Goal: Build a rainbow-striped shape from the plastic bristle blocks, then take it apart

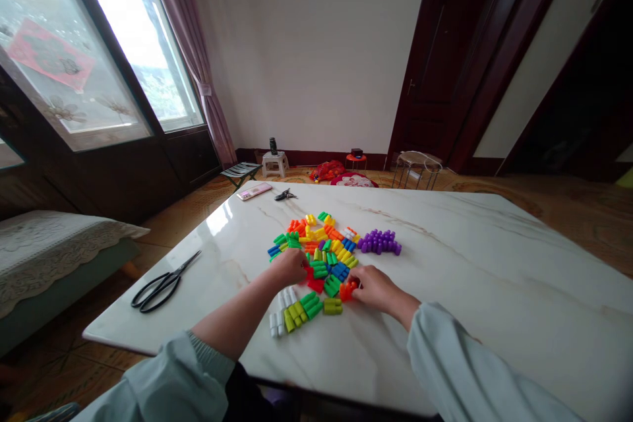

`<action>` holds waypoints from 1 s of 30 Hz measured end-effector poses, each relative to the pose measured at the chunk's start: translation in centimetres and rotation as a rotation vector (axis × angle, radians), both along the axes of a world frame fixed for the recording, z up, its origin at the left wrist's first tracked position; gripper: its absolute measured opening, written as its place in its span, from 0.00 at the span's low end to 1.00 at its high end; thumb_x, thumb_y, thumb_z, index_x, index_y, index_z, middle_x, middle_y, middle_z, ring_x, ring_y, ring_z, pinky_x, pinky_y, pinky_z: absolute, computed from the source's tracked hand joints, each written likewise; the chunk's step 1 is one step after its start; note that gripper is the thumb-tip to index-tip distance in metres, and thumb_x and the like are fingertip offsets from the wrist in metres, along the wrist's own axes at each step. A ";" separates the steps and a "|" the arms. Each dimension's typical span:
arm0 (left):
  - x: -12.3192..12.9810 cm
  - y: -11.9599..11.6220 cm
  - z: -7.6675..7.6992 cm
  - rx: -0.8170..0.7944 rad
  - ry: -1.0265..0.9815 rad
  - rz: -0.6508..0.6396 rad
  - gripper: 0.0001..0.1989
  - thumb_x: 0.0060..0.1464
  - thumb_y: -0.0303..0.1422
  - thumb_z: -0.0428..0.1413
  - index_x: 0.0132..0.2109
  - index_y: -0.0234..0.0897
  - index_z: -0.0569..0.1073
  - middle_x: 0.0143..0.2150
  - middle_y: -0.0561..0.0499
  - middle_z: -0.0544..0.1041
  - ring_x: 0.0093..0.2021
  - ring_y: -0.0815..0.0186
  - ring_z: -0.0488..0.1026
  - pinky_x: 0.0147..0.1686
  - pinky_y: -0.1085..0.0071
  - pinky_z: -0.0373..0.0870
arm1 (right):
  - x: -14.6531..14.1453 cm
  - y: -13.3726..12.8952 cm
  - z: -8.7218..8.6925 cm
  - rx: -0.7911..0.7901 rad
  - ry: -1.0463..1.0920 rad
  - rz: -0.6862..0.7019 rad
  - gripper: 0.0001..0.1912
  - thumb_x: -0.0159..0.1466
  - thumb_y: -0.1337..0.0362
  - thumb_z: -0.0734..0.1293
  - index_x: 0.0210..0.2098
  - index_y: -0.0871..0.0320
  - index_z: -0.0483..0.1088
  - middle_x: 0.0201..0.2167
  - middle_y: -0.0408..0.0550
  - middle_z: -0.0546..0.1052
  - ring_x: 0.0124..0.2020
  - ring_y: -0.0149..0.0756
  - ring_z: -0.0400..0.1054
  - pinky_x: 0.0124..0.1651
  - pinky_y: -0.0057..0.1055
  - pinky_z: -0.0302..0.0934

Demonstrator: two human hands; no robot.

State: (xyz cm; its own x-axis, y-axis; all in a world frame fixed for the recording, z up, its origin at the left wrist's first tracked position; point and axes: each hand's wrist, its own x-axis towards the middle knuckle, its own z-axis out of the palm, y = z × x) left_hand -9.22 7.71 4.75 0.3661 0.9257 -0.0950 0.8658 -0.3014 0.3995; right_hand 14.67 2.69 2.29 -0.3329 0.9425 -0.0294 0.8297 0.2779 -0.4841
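Observation:
A heap of coloured plastic building blocks (321, 232) lies on a white marble-patterned table (459, 257). My right hand (373, 287) has its fingers closed on an orange-red building block (347, 291) at the heap's near right edge. My left hand (291, 268) reaches over the left part of the heap, its fingers bent together beside red blocks (314, 282); what they grip is hidden. Green blocks (332, 286) lie between the hands. Nearer to me are white blocks (277, 324), lime blocks (295, 316) and a single lime block (333, 306). Purple blocks (380, 242) are grouped to the right.
Black-handled scissors (165, 283) lie at the table's left, blades pointing away. A phone (254, 191) and a bunch of keys (285, 195) rest near the far edge. Beyond the table stand a white stool (275, 163) and a round stool (419, 161). A cloth-covered seat (64, 244) is at left.

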 end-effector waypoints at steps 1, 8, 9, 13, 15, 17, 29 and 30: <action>0.1 0.1 0.2 0.001 -0.001 -0.004 0.07 0.38 0.26 0.54 0.25 0.36 0.76 0.22 0.53 0.71 0.28 0.67 0.68 0.29 0.74 0.61 | 0.0 0.0 0.2 0.004 0.000 -0.009 0.14 0.49 0.72 0.63 0.33 0.56 0.76 0.29 0.44 0.78 0.31 0.34 0.69 0.31 0.25 0.53; 0.7 0.7 0.5 -0.005 -0.031 0.024 0.15 0.44 0.25 0.52 0.39 0.37 0.79 0.32 0.52 0.78 0.33 0.68 0.72 0.31 0.76 0.63 | -0.2 -0.1 0.1 0.004 0.010 -0.003 0.15 0.49 0.74 0.62 0.34 0.56 0.76 0.30 0.45 0.78 0.31 0.34 0.69 0.32 0.25 0.54; 0.7 0.7 0.5 0.004 -0.036 0.026 0.16 0.44 0.24 0.52 0.40 0.37 0.79 0.33 0.51 0.78 0.34 0.67 0.72 0.33 0.75 0.64 | -0.2 -0.1 0.0 0.006 0.020 0.001 0.15 0.49 0.74 0.62 0.33 0.56 0.76 0.30 0.45 0.78 0.31 0.34 0.69 0.32 0.25 0.54; 0.6 0.8 0.6 0.078 -0.090 0.017 0.16 0.45 0.23 0.53 0.41 0.37 0.79 0.36 0.50 0.79 0.36 0.66 0.73 0.38 0.74 0.67 | -0.4 -0.1 0.1 0.047 0.090 0.012 0.13 0.49 0.75 0.62 0.30 0.58 0.75 0.26 0.44 0.77 0.29 0.33 0.68 0.30 0.25 0.55; 0.7 0.8 0.7 0.116 -0.147 0.019 0.16 0.45 0.22 0.53 0.41 0.37 0.79 0.38 0.50 0.79 0.37 0.66 0.74 0.41 0.73 0.68 | -0.6 -0.1 0.4 0.108 0.147 0.002 0.11 0.50 0.75 0.62 0.28 0.58 0.74 0.25 0.44 0.76 0.28 0.33 0.68 0.30 0.25 0.56; 0.9 0.9 0.7 0.146 -0.218 0.034 0.18 0.45 0.20 0.52 0.42 0.37 0.78 0.39 0.50 0.79 0.38 0.67 0.74 0.42 0.72 0.69 | -0.9 0.2 0.6 0.174 0.240 -0.043 0.11 0.51 0.75 0.62 0.29 0.58 0.73 0.27 0.44 0.76 0.30 0.34 0.70 0.33 0.27 0.60; -1.4 -0.5 3.1 -0.046 0.119 -0.031 0.15 0.34 0.34 0.65 0.35 0.40 0.79 0.29 0.52 0.76 0.34 0.62 0.73 0.34 0.71 0.66 | 0.2 1.3 0.6 0.242 0.298 -0.235 0.15 0.53 0.72 0.64 0.40 0.57 0.73 0.44 0.49 0.73 0.40 0.34 0.71 0.43 0.30 0.65; -1.8 -1.0 3.5 -0.079 0.165 -0.051 0.18 0.31 0.35 0.67 0.35 0.41 0.79 0.30 0.52 0.76 0.35 0.60 0.73 0.35 0.70 0.66 | 0.5 1.1 0.8 0.234 0.200 -0.248 0.13 0.53 0.71 0.65 0.38 0.56 0.73 0.43 0.48 0.73 0.41 0.36 0.70 0.44 0.31 0.64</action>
